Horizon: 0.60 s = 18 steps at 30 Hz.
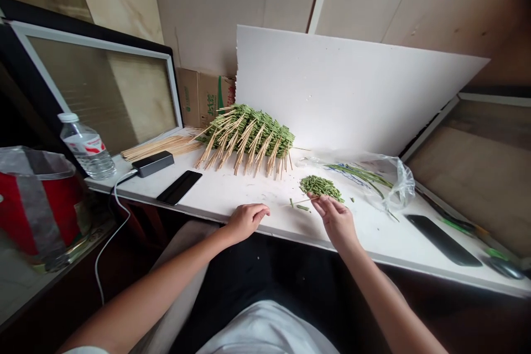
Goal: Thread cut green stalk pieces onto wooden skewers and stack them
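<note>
Your white cloth shirt [269, 332] is filling the nearest foreground, with your black-clad lap [265, 271] showing beyond it, below the long white tabletop [232, 193].

Containers: beside the table at left, a red container with a broad grey band [66, 204] is standing, lined with clear plastic; its contents are not showing. On the table's left end, a clear plastic bottle with a white cap and a red-and-white label [89, 146] is holding clear liquid. At right, a crumpled transparent plastic bag [400, 182] is lying around long green stems [369, 174]; whether all are lying inside or partly beneath cannot be told.

Pose: your left arm is slanting inward from lower left, and your left hand [246, 221] is curling loosely at the near table edge, palm hidden; whether it is gripping anything cannot be told. Your right arm is angling in from lower right, and your right hand [334, 218] is pinching a thin pale wooden stick [302, 200] between thumb and fingertips. This stick is pointing left, a short green cut piece [291, 203] showing at its tip. Just beyond that hand, a low heap of similar green pieces [317, 185] is lying; farther back, a large stack of green-loaded sticks [265, 127] is spreading its bare ends toward you.
</note>
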Each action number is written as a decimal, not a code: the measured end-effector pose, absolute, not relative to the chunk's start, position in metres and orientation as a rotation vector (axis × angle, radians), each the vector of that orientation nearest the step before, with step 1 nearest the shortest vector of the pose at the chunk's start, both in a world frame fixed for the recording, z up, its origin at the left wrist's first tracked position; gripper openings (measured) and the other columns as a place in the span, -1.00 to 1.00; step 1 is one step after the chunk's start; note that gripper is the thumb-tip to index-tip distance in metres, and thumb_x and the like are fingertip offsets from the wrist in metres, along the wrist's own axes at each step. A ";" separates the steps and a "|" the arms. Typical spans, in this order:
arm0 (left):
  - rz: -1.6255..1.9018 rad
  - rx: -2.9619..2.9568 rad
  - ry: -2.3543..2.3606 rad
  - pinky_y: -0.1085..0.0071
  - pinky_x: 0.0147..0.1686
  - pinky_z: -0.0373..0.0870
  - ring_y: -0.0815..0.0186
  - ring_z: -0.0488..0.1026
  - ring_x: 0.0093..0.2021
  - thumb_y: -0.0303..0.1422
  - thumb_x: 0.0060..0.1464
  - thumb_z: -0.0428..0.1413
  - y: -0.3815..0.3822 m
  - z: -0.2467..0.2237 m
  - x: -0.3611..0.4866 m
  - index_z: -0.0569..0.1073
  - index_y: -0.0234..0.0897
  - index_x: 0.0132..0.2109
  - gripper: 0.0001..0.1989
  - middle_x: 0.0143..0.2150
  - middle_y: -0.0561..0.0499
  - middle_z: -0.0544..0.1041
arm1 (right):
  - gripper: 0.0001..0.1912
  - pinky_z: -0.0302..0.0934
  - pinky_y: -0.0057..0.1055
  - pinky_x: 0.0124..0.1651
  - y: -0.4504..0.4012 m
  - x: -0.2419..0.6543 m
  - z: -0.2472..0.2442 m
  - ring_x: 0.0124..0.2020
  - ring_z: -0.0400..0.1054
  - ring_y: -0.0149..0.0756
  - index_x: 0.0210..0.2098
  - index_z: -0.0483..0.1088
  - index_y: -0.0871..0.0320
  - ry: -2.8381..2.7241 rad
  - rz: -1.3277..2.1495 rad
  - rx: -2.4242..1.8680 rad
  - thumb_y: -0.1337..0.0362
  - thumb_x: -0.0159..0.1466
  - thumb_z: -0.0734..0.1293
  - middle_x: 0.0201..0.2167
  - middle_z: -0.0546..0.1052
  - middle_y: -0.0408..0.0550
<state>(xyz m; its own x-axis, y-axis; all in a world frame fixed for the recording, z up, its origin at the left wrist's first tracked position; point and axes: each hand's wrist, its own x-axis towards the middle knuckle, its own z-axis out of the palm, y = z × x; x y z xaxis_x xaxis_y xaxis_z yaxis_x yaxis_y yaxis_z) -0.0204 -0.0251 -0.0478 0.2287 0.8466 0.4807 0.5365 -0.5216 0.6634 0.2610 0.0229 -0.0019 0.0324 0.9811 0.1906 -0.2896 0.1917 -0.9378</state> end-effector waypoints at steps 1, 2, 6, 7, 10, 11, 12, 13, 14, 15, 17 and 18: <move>1.190 2.155 1.279 0.36 -0.12 0.49 0.20 0.65 -0.18 -0.28 0.47 0.01 -0.026 -0.047 -0.020 0.66 -0.21 -0.11 -0.68 -0.15 -0.06 0.73 | -0.68 0.54 -0.04 0.26 0.019 0.256 -0.005 0.08 0.65 0.11 -0.36 0.68 0.04 -1.086 1.203 -0.864 -0.02 0.08 0.69 -0.22 0.74 0.02; 1.183 2.158 1.279 0.36 -0.13 0.48 0.21 0.64 -0.20 -0.29 0.47 0.01 -0.026 -0.046 -0.020 0.66 -0.21 -0.10 -0.69 -0.17 -0.05 0.72 | -0.68 0.52 -0.04 0.28 0.016 0.251 -0.007 0.09 0.65 0.11 -0.35 0.69 0.05 -1.107 1.227 -0.870 -0.02 0.09 0.68 -0.20 0.74 0.04; 1.183 2.155 1.279 0.37 -0.19 0.43 0.22 0.62 -0.25 -0.29 0.47 0.02 -0.026 -0.043 -0.018 0.66 -0.23 -0.10 -0.69 -0.23 -0.04 0.70 | -0.73 0.46 -0.04 0.36 0.009 0.242 -0.014 0.14 0.62 0.10 -0.34 0.69 0.04 -1.159 1.234 -0.864 0.01 0.14 0.66 -0.17 0.74 0.03; 1.182 2.154 1.281 0.37 -0.20 0.42 0.22 0.61 -0.26 -0.29 0.47 0.02 -0.026 -0.043 -0.018 0.66 -0.23 -0.10 -0.68 -0.25 -0.04 0.69 | -0.73 0.44 -0.03 0.37 0.009 0.242 -0.014 0.16 0.61 0.11 -0.33 0.69 0.04 -1.177 1.224 -0.872 0.01 0.14 0.66 -0.15 0.74 0.04; 1.173 2.150 1.290 0.36 -0.21 0.42 0.21 0.62 -0.25 -0.29 0.47 0.03 -0.026 -0.044 -0.017 0.67 -0.22 -0.09 -0.69 -0.24 -0.04 0.70 | -0.72 0.40 0.02 0.40 0.011 0.245 -0.015 0.22 0.56 0.16 -0.32 0.69 0.03 -1.236 1.211 -0.894 0.00 0.14 0.66 -0.10 0.74 0.06; 1.175 2.149 1.293 0.36 -0.20 0.42 0.20 0.63 -0.24 -0.30 0.47 0.03 -0.025 -0.045 -0.017 0.67 -0.21 -0.09 -0.70 -0.22 -0.04 0.71 | -0.72 0.40 0.04 0.40 0.012 0.246 -0.015 0.23 0.56 0.18 -0.32 0.69 0.03 -1.250 1.212 -0.899 0.00 0.14 0.66 -0.09 0.74 0.07; 1.179 2.147 1.293 0.36 -0.20 0.43 0.19 0.64 -0.23 -0.30 0.47 0.04 -0.025 -0.045 -0.017 0.68 -0.21 -0.09 -0.70 -0.20 -0.05 0.72 | -0.72 0.41 0.04 0.39 0.012 0.246 -0.016 0.23 0.56 0.18 -0.32 0.69 0.03 -1.259 1.211 -0.902 -0.01 0.15 0.66 -0.09 0.73 0.07; 1.184 2.145 1.292 0.36 -0.19 0.43 0.19 0.65 -0.22 -0.30 0.46 0.04 -0.025 -0.045 -0.016 0.68 -0.21 -0.08 -0.70 -0.18 -0.05 0.72 | -0.72 0.42 0.04 0.38 0.011 0.245 -0.016 0.22 0.56 0.18 -0.32 0.69 0.03 -1.269 1.210 -0.904 -0.01 0.14 0.66 -0.09 0.73 0.07; 1.188 2.143 1.291 0.36 -0.18 0.44 0.19 0.65 -0.20 -0.30 0.46 0.04 -0.026 -0.045 -0.016 0.68 -0.21 -0.08 -0.71 -0.18 -0.06 0.73 | -0.72 0.44 0.02 0.37 0.011 0.245 -0.017 0.22 0.57 0.18 -0.32 0.69 0.03 -1.276 1.209 -0.905 -0.01 0.14 0.66 -0.09 0.73 0.06; 1.189 2.142 1.292 0.37 -0.17 0.44 0.19 0.66 -0.20 -0.30 0.46 0.05 -0.026 -0.045 -0.016 0.68 -0.21 -0.08 -0.70 -0.17 -0.06 0.73 | -0.71 0.46 0.00 0.35 0.010 0.244 -0.017 0.20 0.57 0.16 -0.31 0.69 0.03 -1.278 1.206 -0.908 -0.01 0.14 0.66 -0.10 0.73 0.05; 1.183 2.145 1.296 0.38 -0.18 0.43 0.20 0.65 -0.21 -0.30 0.47 0.04 -0.027 -0.044 -0.016 0.69 -0.21 -0.08 -0.70 -0.18 -0.05 0.73 | -0.68 0.50 -0.04 0.30 0.009 0.242 -0.015 0.16 0.60 0.13 -0.30 0.69 0.05 -1.273 1.207 -0.918 -0.02 0.13 0.67 -0.13 0.73 0.04; 1.176 2.149 1.302 0.38 -0.19 0.43 0.21 0.64 -0.22 -0.29 0.47 0.04 -0.027 -0.043 -0.016 0.69 -0.22 -0.07 -0.69 -0.19 -0.05 0.72 | -0.66 0.52 -0.05 0.28 0.009 0.242 -0.014 0.13 0.61 0.11 -0.30 0.69 0.06 -1.269 1.210 -0.928 -0.03 0.12 0.67 -0.15 0.73 0.04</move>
<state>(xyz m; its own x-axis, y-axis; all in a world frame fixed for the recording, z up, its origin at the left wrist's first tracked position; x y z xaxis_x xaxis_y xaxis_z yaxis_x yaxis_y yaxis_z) -0.0162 -0.0271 -0.0433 0.2269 0.8549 0.4666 0.5504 -0.5078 0.6627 0.2420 0.0088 -0.0144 -0.0950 0.9779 0.1862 -0.1392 0.1722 -0.9752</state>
